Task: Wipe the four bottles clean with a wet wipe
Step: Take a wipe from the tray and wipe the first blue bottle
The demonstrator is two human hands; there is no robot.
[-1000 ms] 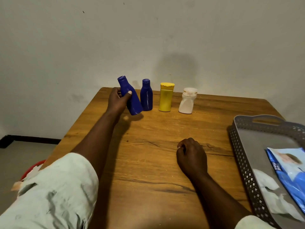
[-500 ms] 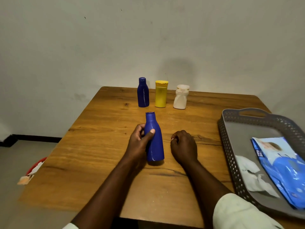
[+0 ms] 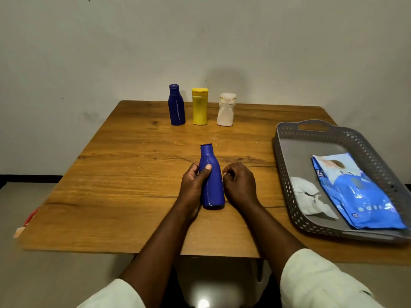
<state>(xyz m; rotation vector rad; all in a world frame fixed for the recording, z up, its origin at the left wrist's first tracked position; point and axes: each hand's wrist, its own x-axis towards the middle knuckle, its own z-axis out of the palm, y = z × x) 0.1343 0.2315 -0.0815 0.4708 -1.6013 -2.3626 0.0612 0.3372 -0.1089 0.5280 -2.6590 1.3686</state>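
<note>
A blue bottle, a second earlier at the left end of the far row, stood upright at the near middle of the tabletop, carried there by the left hand, whose fingers and thumb were wrapped around its body. The right hand had stayed just beside it on the right, its fingers curled and apparently holding nothing. That left a second blue bottle, a yellow bottle and a white bottle in a row near the far edge, close to the wall.

Judging by this, the first bottle had been brought forward for cleaning, but no wipe was yet in hand. The blue wipe packet and a crumpled white wipe lay in the grey tray at the right, which overhung the near edge of the tabletop. Bare wood lay open between the right hand and the tray wall, giving room for a reach to the right; the bottle stood well back from the near edge.
</note>
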